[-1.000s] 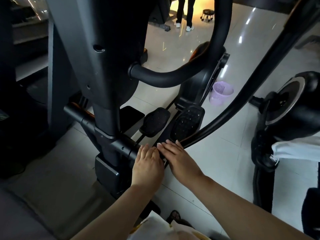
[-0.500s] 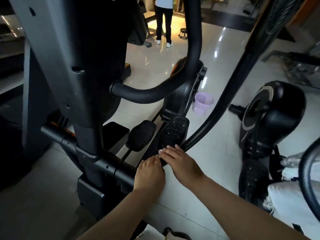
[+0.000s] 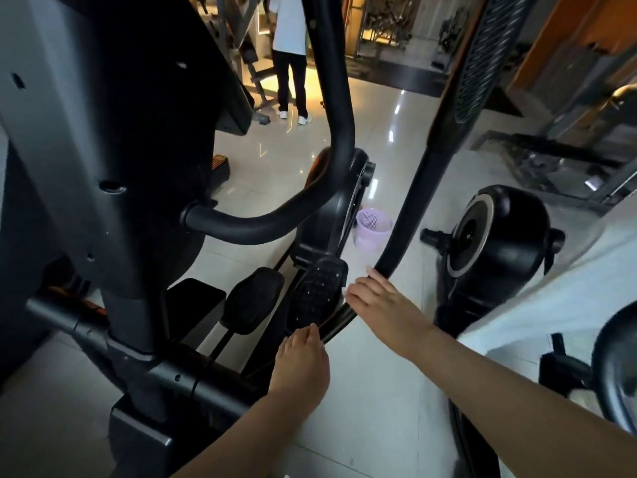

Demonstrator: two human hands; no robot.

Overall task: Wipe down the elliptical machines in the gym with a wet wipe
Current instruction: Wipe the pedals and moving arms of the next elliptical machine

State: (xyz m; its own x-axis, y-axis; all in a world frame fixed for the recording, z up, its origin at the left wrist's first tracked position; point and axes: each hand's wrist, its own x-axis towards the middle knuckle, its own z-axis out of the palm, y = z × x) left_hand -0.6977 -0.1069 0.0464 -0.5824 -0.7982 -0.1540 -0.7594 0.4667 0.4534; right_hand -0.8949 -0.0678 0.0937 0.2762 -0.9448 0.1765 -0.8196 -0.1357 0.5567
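Hands aren't side by side anymore: right hand (image 3: 379, 301) slides up the swing bar (image 3: 410, 215), now alongside the pedal (image 3: 319, 293), leaving left hand (image 3: 300, 360) behind at the pedal's near end.

Glossy pale tile floor (image 3: 379, 391); lilac basket (image 3: 374, 229) just beyond the fingers (image 3: 358, 291); a person (image 3: 291, 63) stands far beyond, in warm light (image 3: 310, 86)

Right hand (image 3: 382, 301) touching the elliptical's black swing arm (image 3: 408, 215), left hand (image 3: 300, 363) reaching beside the studded pedal (image 3: 319, 291), purple basket (image 3: 373, 229) sitting beyond.
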